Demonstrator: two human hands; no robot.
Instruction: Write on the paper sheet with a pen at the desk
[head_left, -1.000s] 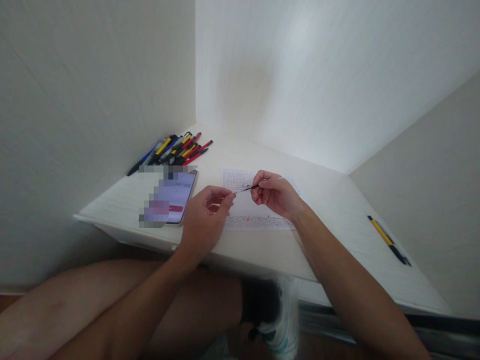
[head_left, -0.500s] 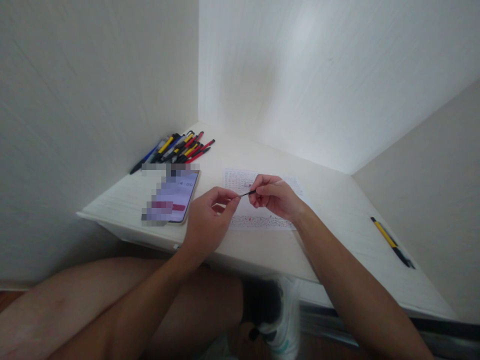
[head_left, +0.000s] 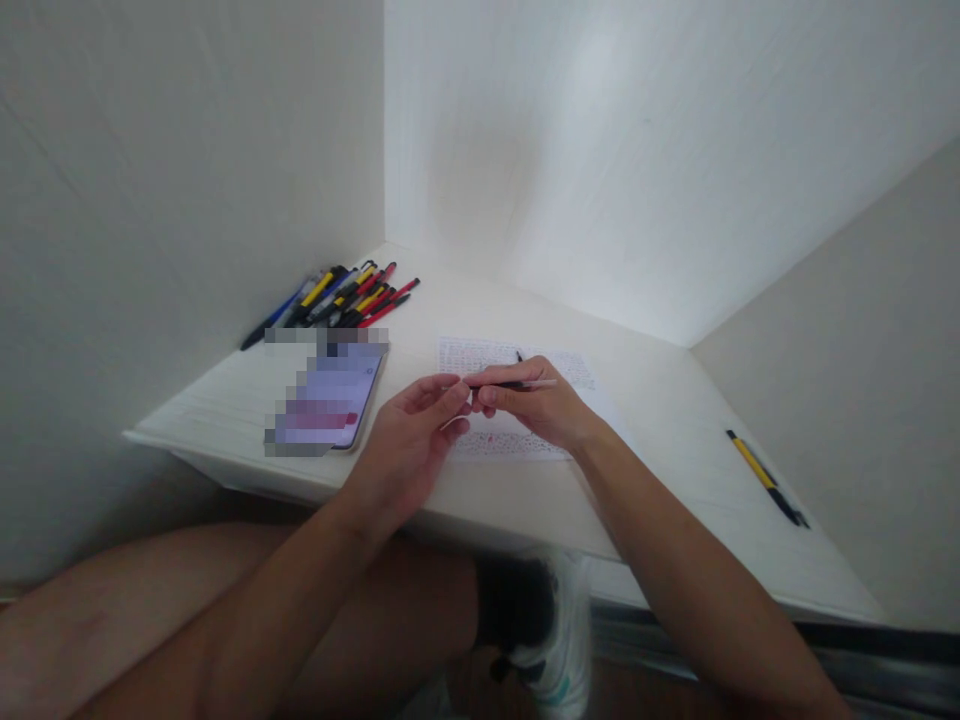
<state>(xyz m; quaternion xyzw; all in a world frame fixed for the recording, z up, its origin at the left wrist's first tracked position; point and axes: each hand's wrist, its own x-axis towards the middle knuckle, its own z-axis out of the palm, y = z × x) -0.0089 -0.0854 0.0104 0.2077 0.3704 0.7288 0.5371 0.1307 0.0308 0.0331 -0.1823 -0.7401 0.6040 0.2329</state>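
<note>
Over the sheet of paper my right hand (head_left: 544,400) pinches a thin pen refill (head_left: 511,386), dark toward the left and pale at its right end. It lies nearly level across my fingers. My left hand (head_left: 420,415) is closed at the refill's left tip, thumb against fingertips; whether a small part such as a spring is there, I cannot make out. A short black pen-like piece (head_left: 520,356) sticks up behind my right hand, the rest of it hidden. Under both hands lies the paper (head_left: 472,352), covered with dense handwriting and red marks.
A pile of pens (head_left: 337,295), black, yellow, red and blue, lies by the left wall. In front of it rests a phone (head_left: 360,385), partly blurred out. One yellow and black pen (head_left: 761,475) lies far right. White walls enclose the desk (head_left: 495,515).
My hands have come closer together. The refill has turned level, and its pale end now shows past my right fingers. The view has shifted slightly.
</note>
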